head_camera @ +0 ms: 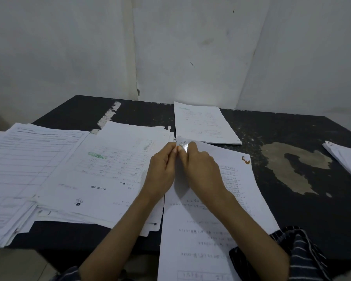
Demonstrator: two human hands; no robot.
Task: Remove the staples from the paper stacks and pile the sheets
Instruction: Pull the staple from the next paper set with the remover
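Observation:
A stapled stack of printed sheets lies in front of me, its near end hanging over the table's front edge. Its far left corner is folded up and shows small staple marks. My left hand and my right hand meet at that corner, and the fingertips of both pinch it. The staple itself is too small to make out.
The black, worn table carries a wide spread of printed sheets at left, with a pile of forms at the far left. A neat pile lies at the back centre, and more sheets sit at the right edge. A white wall stands behind.

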